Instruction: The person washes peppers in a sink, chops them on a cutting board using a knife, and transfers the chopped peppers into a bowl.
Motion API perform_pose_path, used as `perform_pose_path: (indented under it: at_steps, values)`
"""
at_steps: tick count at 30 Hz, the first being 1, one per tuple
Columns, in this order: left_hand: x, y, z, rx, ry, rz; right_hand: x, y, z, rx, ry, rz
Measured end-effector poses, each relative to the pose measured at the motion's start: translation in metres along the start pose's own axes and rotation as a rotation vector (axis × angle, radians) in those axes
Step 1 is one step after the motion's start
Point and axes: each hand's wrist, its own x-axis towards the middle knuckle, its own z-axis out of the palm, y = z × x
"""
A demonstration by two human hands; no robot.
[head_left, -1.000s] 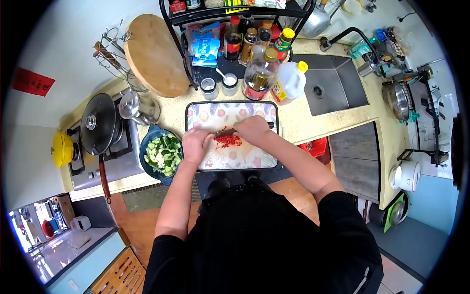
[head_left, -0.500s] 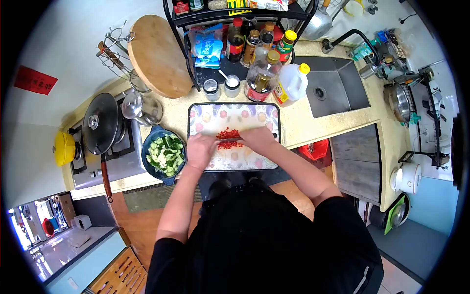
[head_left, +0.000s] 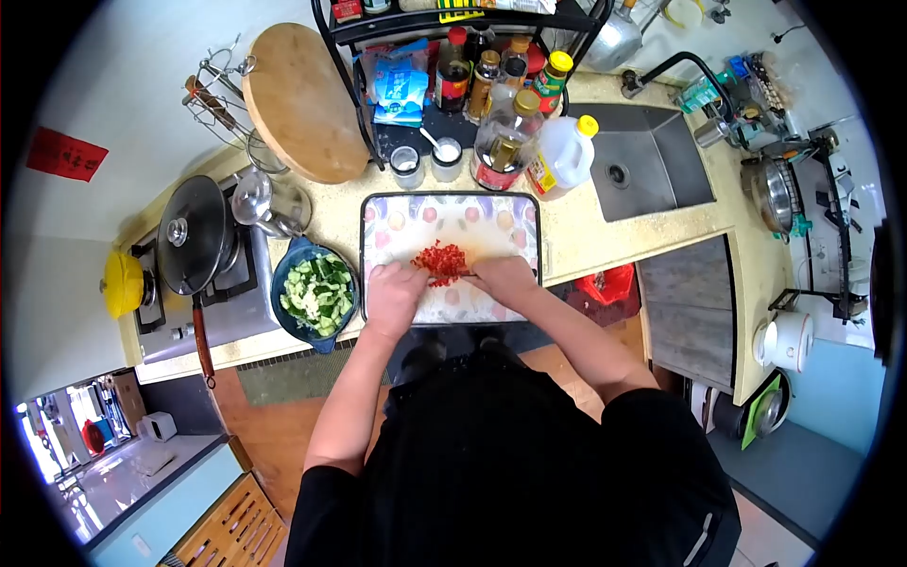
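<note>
A heap of finely chopped red chili (head_left: 441, 258) lies in the middle of a patterned white cutting board (head_left: 397, 210) with a dark rim. On the near side of the heap a knife (head_left: 465, 277) is seen almost edge-on, most of it hidden by the hands and chili. My right hand (head_left: 503, 281) is closed round its handle end. My left hand (head_left: 396, 291) is curled at the other end, fingers against the blade tip as far as I can see. Left of the board stands a blue bowl (head_left: 295, 253) of cut cucumber (head_left: 319, 293) with pale minced bits on top.
Behind the board are two small glass jars (head_left: 406, 166), a large bottle (head_left: 505, 142) and a white jug (head_left: 565, 156). A lidded pan (head_left: 196, 236) sits on the stove at left, near a round wooden board (head_left: 304, 104). The sink (head_left: 652, 161) is at right.
The chili was in two strips on either side of the knife; now it is one heap beyond it. Both hands and the knife have shifted slightly toward me.
</note>
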Motion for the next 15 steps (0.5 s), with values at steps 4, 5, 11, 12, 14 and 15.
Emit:
perform_pose_path:
  at_steps: [4,5,11,12,14,15]
  values:
    - [-0.011,0.01,0.003,0.044,0.034,-0.037,-0.001,0.009,0.013,-0.017,0.047,-0.07]
    - [-0.023,0.007,0.01,0.026,0.063,-0.08,0.0,0.007,0.013,-0.031,0.04,-0.092]
    - [-0.043,-0.017,0.021,-0.103,0.091,-0.116,0.0,-0.017,0.001,-0.048,0.013,-0.092]
    - [-0.038,-0.016,0.015,-0.081,0.066,-0.09,0.0,-0.015,0.007,-0.05,0.007,-0.075]
    - [-0.029,-0.004,0.009,-0.045,0.003,-0.033,-0.009,-0.005,0.019,-0.018,0.062,-0.08]
    - [-0.027,0.005,0.01,0.006,0.027,-0.024,-0.012,0.001,0.022,-0.003,0.074,-0.08]
